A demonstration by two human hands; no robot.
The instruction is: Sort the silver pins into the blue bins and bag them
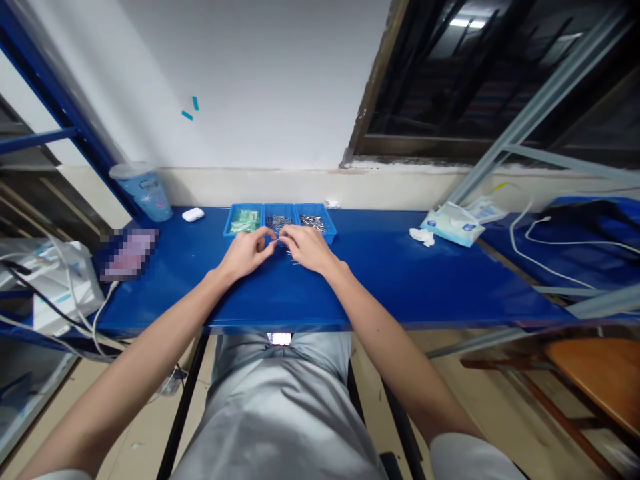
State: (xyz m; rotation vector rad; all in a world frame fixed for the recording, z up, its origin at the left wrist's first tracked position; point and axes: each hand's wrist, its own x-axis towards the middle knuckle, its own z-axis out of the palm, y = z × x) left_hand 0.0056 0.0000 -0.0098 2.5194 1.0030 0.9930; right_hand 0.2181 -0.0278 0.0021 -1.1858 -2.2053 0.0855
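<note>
My left hand (246,252) and my right hand (307,247) meet over the blue table (400,273), fingers curled and pinched together on small metal parts too tiny to name. Just beyond them stands a row of three blue trays: the left tray (243,220) holds green pieces, the middle tray (279,220) and the right tray (315,221) hold small silvery metal parts. A few loose metal bits (293,259) lie on the table under my right hand.
A pale blue cup (143,189) and a white earbud case (193,214) stand at the back left, with a blurred-out flat object (129,253) nearer. A tissue pack (453,223) lies right. White cables (535,257) trail at right; an orange stool (600,380) stands below.
</note>
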